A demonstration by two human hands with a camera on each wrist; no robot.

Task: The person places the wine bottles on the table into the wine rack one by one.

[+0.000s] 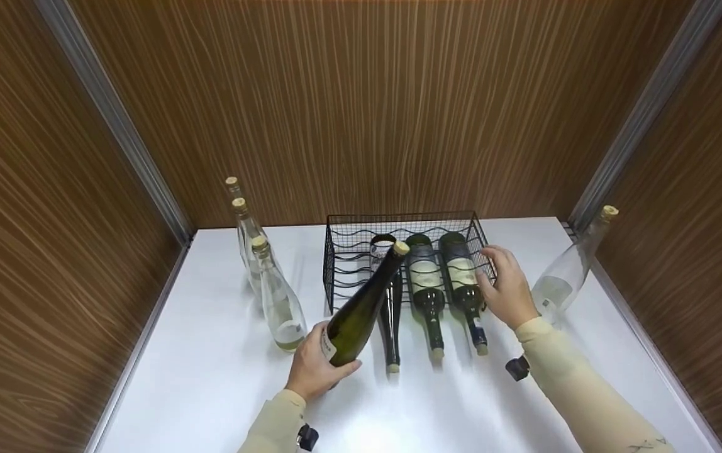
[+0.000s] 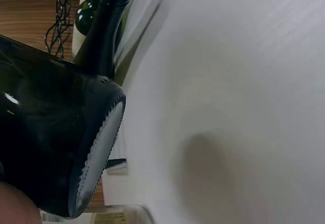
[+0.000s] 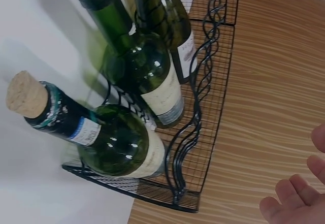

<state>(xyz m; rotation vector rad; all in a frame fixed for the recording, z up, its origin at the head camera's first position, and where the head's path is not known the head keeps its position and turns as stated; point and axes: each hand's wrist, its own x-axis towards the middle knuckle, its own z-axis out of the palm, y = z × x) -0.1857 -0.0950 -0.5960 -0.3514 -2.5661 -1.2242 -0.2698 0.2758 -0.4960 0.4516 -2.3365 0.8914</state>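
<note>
Gripping green bottle near its base with left hand, tilted above counter by wire rack, with right hand empty, relaxed; judging it rigid, slick, breakable, best held around its body.

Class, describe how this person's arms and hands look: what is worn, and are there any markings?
The hands, left hand and right hand, are ungloved. The left sleeve and right sleeve are pale yellow, reaching the wrists. Small black devices show beside both wrists. Thin dark lines mark the right sleeve.
</note>
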